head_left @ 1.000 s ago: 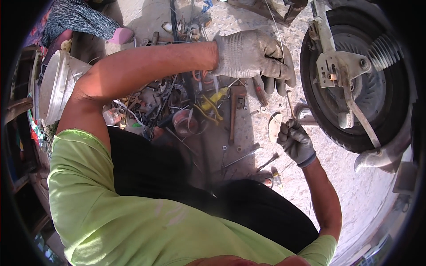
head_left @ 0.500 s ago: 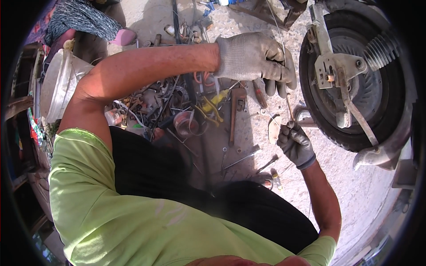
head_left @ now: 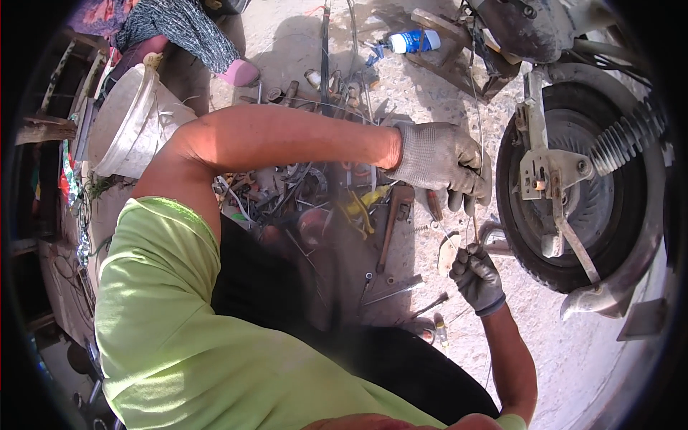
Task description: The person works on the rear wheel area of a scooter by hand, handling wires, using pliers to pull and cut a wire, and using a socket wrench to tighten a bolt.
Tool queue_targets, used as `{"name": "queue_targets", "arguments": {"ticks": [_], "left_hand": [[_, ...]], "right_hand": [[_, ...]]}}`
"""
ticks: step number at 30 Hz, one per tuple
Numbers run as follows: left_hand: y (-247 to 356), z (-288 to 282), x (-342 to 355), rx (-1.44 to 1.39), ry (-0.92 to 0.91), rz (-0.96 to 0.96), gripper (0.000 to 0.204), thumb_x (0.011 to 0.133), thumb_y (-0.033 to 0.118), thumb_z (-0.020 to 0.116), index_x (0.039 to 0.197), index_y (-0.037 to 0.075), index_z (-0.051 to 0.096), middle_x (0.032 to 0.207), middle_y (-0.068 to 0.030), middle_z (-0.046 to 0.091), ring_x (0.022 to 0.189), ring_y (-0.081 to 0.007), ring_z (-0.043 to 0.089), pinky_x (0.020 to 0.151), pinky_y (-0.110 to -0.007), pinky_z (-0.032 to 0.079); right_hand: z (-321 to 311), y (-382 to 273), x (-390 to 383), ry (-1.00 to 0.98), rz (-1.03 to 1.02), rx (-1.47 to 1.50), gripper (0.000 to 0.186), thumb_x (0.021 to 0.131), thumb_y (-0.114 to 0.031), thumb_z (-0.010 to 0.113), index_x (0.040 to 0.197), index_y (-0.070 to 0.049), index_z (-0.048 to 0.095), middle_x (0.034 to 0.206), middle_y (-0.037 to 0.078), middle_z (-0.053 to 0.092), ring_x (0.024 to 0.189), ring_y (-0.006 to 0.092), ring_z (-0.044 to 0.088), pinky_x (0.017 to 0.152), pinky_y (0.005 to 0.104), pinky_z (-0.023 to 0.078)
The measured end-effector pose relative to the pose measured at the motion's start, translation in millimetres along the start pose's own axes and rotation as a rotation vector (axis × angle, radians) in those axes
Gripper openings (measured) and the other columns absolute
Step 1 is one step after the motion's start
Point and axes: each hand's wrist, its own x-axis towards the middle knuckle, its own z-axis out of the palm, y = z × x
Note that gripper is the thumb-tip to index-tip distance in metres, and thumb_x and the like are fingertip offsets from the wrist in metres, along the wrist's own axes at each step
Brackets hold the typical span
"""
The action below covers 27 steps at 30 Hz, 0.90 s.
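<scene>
My gloved left hand (head_left: 442, 163) is closed around a thin cable (head_left: 473, 93) that runs down from the scooter's dark housing (head_left: 517, 29). Below it, my gloved right hand (head_left: 476, 281) pinches the lower part of that cable near a thin metal rod; the exact tip is too small to make out. A pale flat plate (head_left: 448, 252) lies beside my right hand. Just to the right stands a wheel (head_left: 588, 251) with a metal arm (head_left: 534, 143) and a coil spring (head_left: 627, 140). A pipe wrench (head_left: 393, 229) and a red-handled tool (head_left: 434, 206) lie beside my hands.
Scattered tools and metal parts (head_left: 272, 190), yellow-handled pliers (head_left: 358, 215) and wrenches cover the ground. A white bucket (head_left: 122, 122) stands at the left, near grey speckled cloth (head_left: 179, 32). A blue-and-white bottle (head_left: 416, 41) lies at the top beside a metal frame (head_left: 494, 79).
My view has shifted, so the scene sits lower in the picture and more shows at the top. Both hands keep their grip on the cable, with little movement between them.
</scene>
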Motion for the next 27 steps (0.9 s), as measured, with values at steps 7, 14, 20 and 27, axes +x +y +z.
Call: {"name": "queue_targets", "arguments": {"ticks": [7,14,20,27], "left_hand": [[0,10,-9,0.132,0.022,-0.088,0.027,0.103,0.027,0.063,0.113,0.004,0.074,0.095,-0.0048,0.077,0.078,-0.0100,0.071,0.068,-0.027,0.059],[-64,27,2,-0.009,0.005,-0.073,0.017,0.100,0.016,0.065,0.104,0.002,0.073,0.092,-0.0098,0.078,0.074,-0.0170,0.075,0.067,-0.029,0.059],[-88,38,12,-0.149,0.028,-0.160,0.019,0.101,0.017,0.065,0.106,0.001,0.073,0.092,-0.0108,0.078,0.075,-0.0183,0.075,0.067,-0.030,0.060],[-107,35,25,-0.110,0.038,-0.245,0.020,0.101,0.021,0.067,0.109,0.005,0.076,0.099,-0.0069,0.077,0.084,-0.0141,0.074,0.073,-0.028,0.060]], "right_hand": [[-13,17,-5,0.076,0.075,-0.078,0.026,0.095,-0.010,0.068,0.121,-0.007,0.066,0.103,0.009,0.067,0.088,0.0226,0.063,0.079,0.0368,0.051],[-27,37,-18,0.140,0.156,-0.042,0.031,0.095,-0.018,0.072,0.122,-0.004,0.065,0.100,0.009,0.067,0.088,0.0233,0.064,0.081,0.0379,0.053],[-20,42,-18,0.091,0.129,-0.284,0.027,0.101,-0.015,0.064,0.123,0.002,0.064,0.096,0.010,0.068,0.090,0.0227,0.067,0.087,0.0376,0.055],[5,39,-10,0.107,0.138,-0.491,0.034,0.101,-0.017,0.063,0.127,0.005,0.059,0.099,0.011,0.069,0.092,0.0219,0.067,0.087,0.0366,0.055]]}}
